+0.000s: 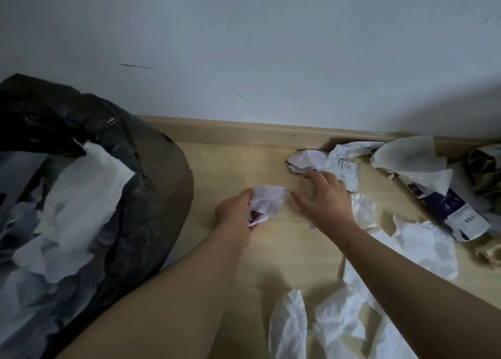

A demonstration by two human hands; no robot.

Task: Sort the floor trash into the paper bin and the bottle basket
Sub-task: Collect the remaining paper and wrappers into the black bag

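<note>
our left hand around a crumpled paper, our right hand wide, fingertips at a second paper

The paper bin runs off the left edge; print on the wrapper is unreadable.

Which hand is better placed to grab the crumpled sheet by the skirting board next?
Right. The right hand is open, fingertips at the crumpled sheet, while the left hand grips a paper wad, nearer the bin.

One bagged bin, two hands, paper scraps beyond counting
</note>
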